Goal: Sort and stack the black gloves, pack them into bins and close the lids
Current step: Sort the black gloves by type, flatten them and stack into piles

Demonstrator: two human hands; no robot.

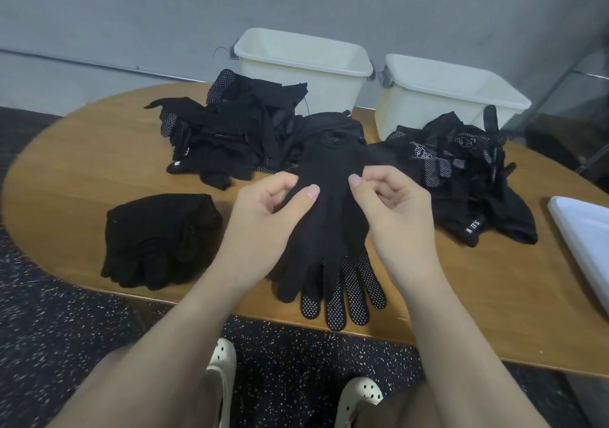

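The glove (329, 197) being sorted is held up over the near edge of the tabletop (82, 170), cuff away and fingers hanging toward the person, with a second glove (349, 292) showing its dotted grip side just beneath it. The left hand (267, 210) pinches the glove's left edge between thumb and curled fingers, and the right hand (392, 203) pinches the right edge the same way. The main risk is a mismatch: everything here is black, so the plain side and the dotted side, or a left and a right, could easily be paired wrongly. The dotted fingertips also overhang the tabletop's edge, so a loose pinch could let them slide to the floor. To the left lies a neat stack (158, 240); adding a glove carelessly could topple or skew it. Behind are two loose heaps (237, 131) (461, 170), close enough to snag a lifted glove. Two open white bins (303, 62) (441, 98) stand at the back, and a lid (583, 230) rests at the right.
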